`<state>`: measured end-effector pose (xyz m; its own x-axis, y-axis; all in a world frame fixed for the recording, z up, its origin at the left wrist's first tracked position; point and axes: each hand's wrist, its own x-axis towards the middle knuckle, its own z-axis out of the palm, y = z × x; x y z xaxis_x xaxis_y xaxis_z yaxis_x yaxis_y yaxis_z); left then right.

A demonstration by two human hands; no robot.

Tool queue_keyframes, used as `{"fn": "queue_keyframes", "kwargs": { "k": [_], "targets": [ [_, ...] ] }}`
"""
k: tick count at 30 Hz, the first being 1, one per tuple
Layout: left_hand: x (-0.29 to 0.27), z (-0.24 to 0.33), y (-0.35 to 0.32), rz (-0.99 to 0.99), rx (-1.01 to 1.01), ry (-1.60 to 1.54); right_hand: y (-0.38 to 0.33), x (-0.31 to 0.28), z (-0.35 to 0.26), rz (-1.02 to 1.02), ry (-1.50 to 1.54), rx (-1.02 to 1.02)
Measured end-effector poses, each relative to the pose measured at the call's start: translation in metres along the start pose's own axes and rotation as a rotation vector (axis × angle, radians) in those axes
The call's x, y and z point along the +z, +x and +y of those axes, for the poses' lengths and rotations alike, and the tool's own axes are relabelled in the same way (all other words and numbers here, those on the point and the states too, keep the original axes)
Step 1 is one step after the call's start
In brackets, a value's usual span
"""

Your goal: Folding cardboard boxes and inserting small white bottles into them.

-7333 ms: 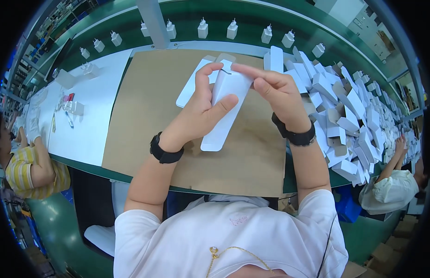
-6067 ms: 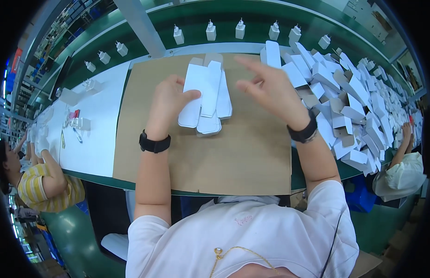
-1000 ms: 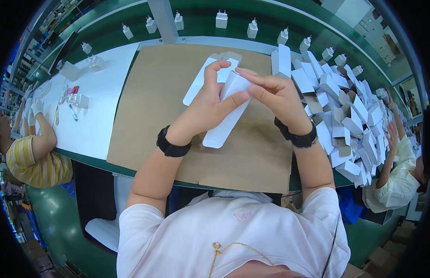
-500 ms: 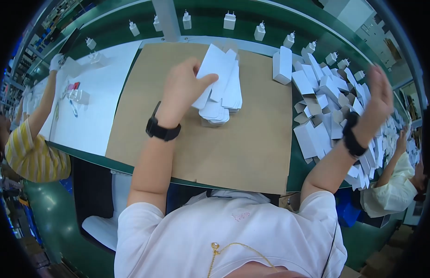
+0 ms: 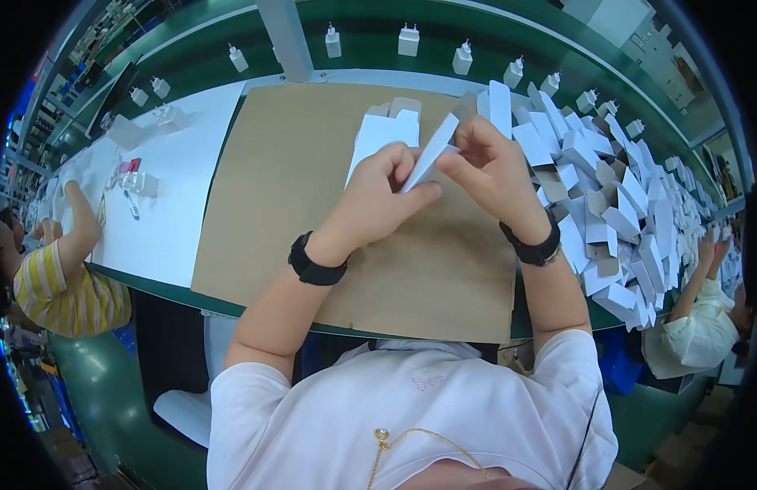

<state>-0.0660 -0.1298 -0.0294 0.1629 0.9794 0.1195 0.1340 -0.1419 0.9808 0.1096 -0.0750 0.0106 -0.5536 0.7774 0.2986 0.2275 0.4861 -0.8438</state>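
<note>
A small white carton (image 5: 431,153) is held up over the brown cardboard sheet (image 5: 272,188), tilted, between my two hands. My left hand (image 5: 377,194) grips its lower left side with thumb and fingers. At its upper right, my right hand (image 5: 499,170) has its fingers bent and pinched at the carton's end, where a flap shows. Part of the carton is hidden behind the fingers. Just beyond my left hand lies a stack of flat white cartons (image 5: 384,133), partly covered by that hand.
A heap of opened white cartons (image 5: 611,188) covers the table's right side. White plug chargers (image 5: 408,39) stand in a row on the green ledge behind. A white sheet (image 5: 178,220) with small items lies left. Co-workers sit at both sides, one in a striped yellow shirt (image 5: 56,282).
My left hand has lifted a flat carton off the stack and brought it nearer. My right hand has come in from over the heap to grip the same carton.
</note>
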Motion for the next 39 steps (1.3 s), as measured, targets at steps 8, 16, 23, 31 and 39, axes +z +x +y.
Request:
{"fn": "queue_keyframes", "kwargs": {
  "k": [8, 16, 23, 31, 39],
  "targets": [
    [0.016, 0.007, 0.002, 0.134, 0.327, -0.257, -0.003, 0.027, -0.022, 0.235, 0.533, 0.084],
    [0.015, 0.015, -0.004, -0.020, 0.142, -0.368, -0.006, 0.017, 0.007, -0.003, 0.336, 0.107],
    [0.004, 0.006, 0.000, -0.092, 0.137, -0.252, -0.002, 0.004, -0.002, 0.092, 0.382, -0.238],
    [-0.004, 0.018, -0.004, -0.140, 0.136, -0.117, 0.002, -0.013, -0.005, 0.029, 0.205, 0.004],
    [-0.007, 0.019, -0.006, -0.174, 0.162, -0.008, 0.001, -0.013, -0.009, -0.028, 0.322, 0.098]
  ]
}}
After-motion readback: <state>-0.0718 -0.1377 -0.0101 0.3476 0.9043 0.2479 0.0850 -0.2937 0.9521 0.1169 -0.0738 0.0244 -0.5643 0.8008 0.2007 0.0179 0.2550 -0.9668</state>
